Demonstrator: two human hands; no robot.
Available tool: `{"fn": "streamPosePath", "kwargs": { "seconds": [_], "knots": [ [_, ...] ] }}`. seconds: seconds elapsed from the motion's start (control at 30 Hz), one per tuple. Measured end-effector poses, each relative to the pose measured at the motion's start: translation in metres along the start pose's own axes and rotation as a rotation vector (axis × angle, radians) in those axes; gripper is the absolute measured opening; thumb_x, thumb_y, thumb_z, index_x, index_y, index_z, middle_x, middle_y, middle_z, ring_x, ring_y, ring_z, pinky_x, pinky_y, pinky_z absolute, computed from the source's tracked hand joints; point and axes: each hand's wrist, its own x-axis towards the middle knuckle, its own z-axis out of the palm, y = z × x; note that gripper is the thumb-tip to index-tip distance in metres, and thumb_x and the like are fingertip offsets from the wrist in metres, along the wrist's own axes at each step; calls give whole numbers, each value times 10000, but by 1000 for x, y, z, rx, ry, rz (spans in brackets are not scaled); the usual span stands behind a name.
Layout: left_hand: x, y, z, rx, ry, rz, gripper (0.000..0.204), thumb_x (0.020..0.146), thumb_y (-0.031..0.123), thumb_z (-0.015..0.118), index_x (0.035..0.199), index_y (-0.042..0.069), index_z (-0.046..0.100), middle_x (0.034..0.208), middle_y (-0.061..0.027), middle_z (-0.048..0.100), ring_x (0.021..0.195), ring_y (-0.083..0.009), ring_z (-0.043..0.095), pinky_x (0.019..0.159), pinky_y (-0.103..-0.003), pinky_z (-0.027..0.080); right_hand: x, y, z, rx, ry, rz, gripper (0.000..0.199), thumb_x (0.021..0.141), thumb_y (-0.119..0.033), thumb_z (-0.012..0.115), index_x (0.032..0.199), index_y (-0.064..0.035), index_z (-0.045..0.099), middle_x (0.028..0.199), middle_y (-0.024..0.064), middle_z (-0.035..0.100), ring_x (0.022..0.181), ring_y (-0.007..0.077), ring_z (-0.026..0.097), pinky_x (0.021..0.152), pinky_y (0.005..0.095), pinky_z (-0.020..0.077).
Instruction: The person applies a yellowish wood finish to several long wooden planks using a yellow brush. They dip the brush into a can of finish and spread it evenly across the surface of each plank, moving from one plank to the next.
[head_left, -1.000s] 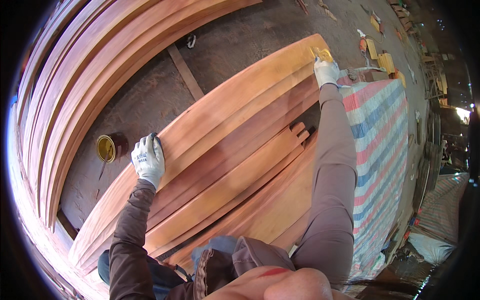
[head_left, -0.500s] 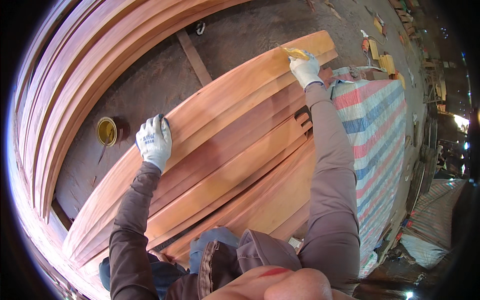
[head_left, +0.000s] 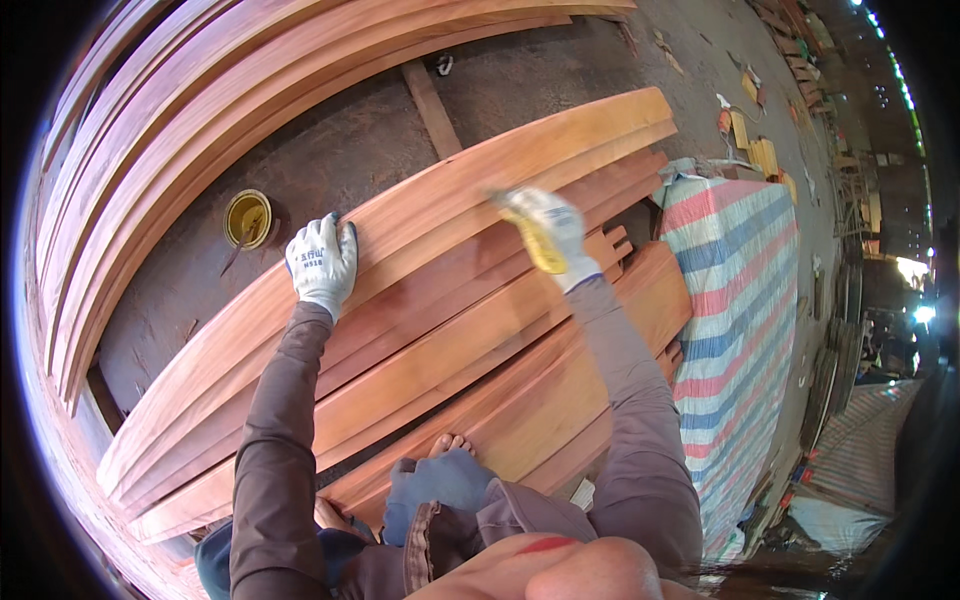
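My left hand [head_left: 322, 262], in a white glove with dark fingertips, curls over the far edge of a long, curved reddish wooden board [head_left: 420, 225]. My right hand [head_left: 548, 240], also gloved, is closed over the middle of the same board. It grips what looks like a yellow hand tool [head_left: 546, 250] with a thin dark tip, pointing up and left. Motion smears the tip, so its exact kind and its contact with the wood cannot be made out. More curved boards [head_left: 450, 345] lie side by side between this board and my body.
An open tin [head_left: 272, 222] with a stick in it stands on the dark floor beyond my left hand. Curved timbers [head_left: 170, 110] are stacked at the far left. At the right, a striped red, white and blue sheet [head_left: 735, 270] drapes over something. Bare toes [head_left: 453, 443] show near my knee.
My right hand has moved left and nearer along the board, away from its far right end. My left hand keeps its hold on the edge. The whole view has shifted slightly.
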Motion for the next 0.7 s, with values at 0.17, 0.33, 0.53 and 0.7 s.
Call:
{"fn": "streamPosePath", "kwargs": {
  "seconds": [0.17, 0.33, 0.53, 0.7],
  "knots": [
    [-2, 3, -7, 78, -35, -36, 349, 926, 351, 548, 1105, 70, 653, 1006, -125, 660, 977, -320, 606, 861, -458, 442, 48, 39, -64, 528, 192, 324, 221, 944, -66, 616, 1121, 65, 625, 1146, 162, 659, 1025, 245, 663, 903, 363, 558],
    [-5, 0, -8, 74, -34, -37, 333, 924, 337, 552, 1118, 79, 636, 1020, -128, 652, 978, -330, 599, 865, -453, 442, 72, 127, -74, -626, 6, -278, 264, 969, -61, 564, 1194, 76, 585, 1163, 161, 650, 1035, 264, 662, 912, 356, 564],
    [-3, 6, -10, 81, -26, -14, 331, 933, 320, 543, 1121, 66, 641, 1049, -132, 656, 988, -328, 598, 873, -452, 441, 40, 160, -37, 300, 156, 85, 240, 941, -48, 591, 1159, 52, 605, 1138, 145, 661, 1046, 268, 661, 920, 347, 562],
    [-5, -3, -13, 93, -54, -38, 337, 934, 328, 543, 1128, 71, 643, 1051, -130, 661, 1004, -331, 599, 877, -453, 445, 35, 87, -76, -529, 86, -332, 193, 902, -132, 601, 1060, -82, 699, 1068, 102, 706, 994, 306, 664, 869, 381, 534]
  ]
}}
